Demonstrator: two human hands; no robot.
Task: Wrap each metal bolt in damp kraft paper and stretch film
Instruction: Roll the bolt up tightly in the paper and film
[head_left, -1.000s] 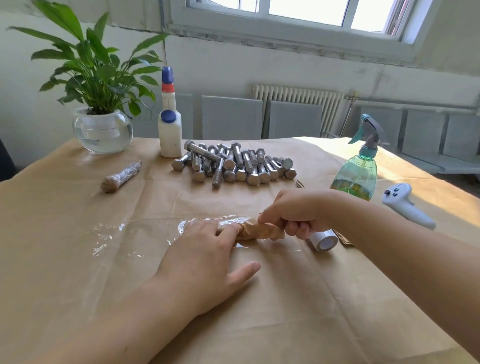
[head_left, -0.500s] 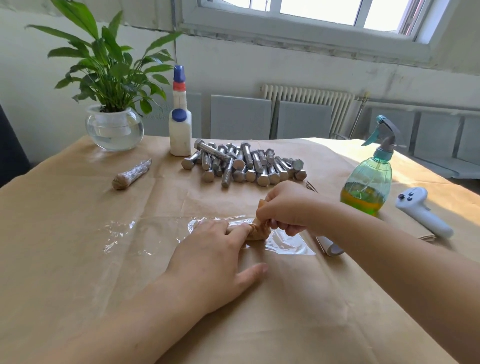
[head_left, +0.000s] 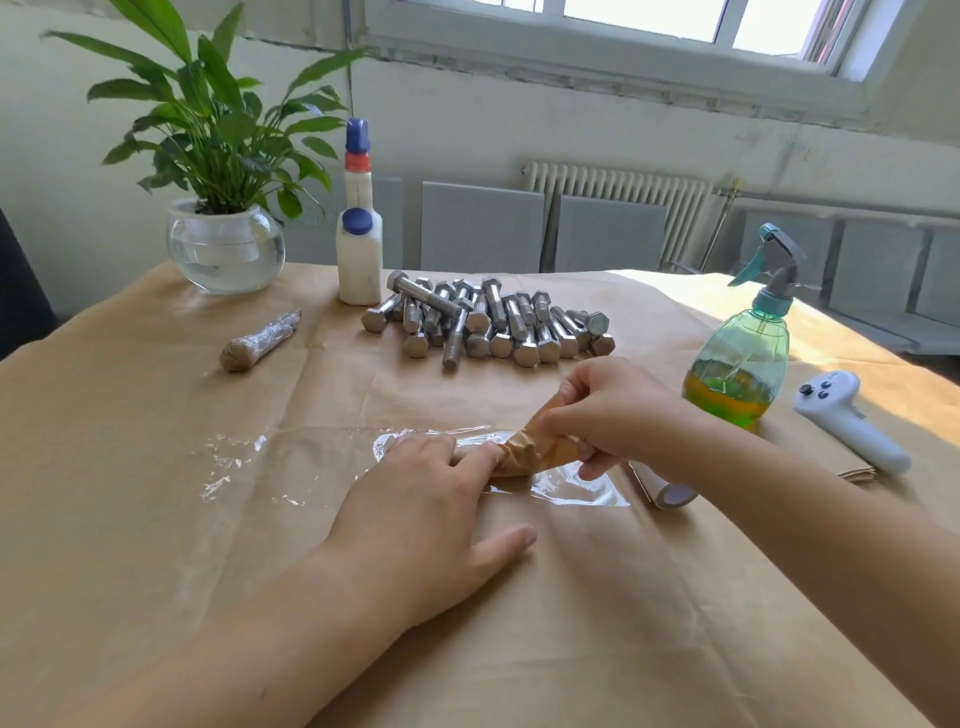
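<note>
Head view: the left hand (head_left: 415, 512) lies flat, fingers (head_left: 475, 457) straight, pressing one end of a paper-wrapped bolt (head_left: 530, 452) down on a sheet of film (head_left: 566, 486) spread on the tabletop (head_left: 156, 519). The right hand (head_left: 618, 410) has its fingers curled round the other end of the same bolt, pinching the crumpled kraft paper there. The film lies under and to the left of the bolt, with a loose wrinkled stretch reaching further left. The film roll (head_left: 667, 491) lies just behind the right wrist.

The paper stage of this bolt looks done and the film stage is in hand. The next move probably calls for rolling the bolt along the film while the left hand keeps the film taut, then twisting the ends closed.

One finished bolt (head_left: 260, 340) lies well apart, near the plant (head_left: 223, 156). A pile of bare bolts (head_left: 488, 325) waits beside the white bottle (head_left: 358, 249). The sprayer (head_left: 743, 364) and a controller (head_left: 852, 421) stand to the right.
</note>
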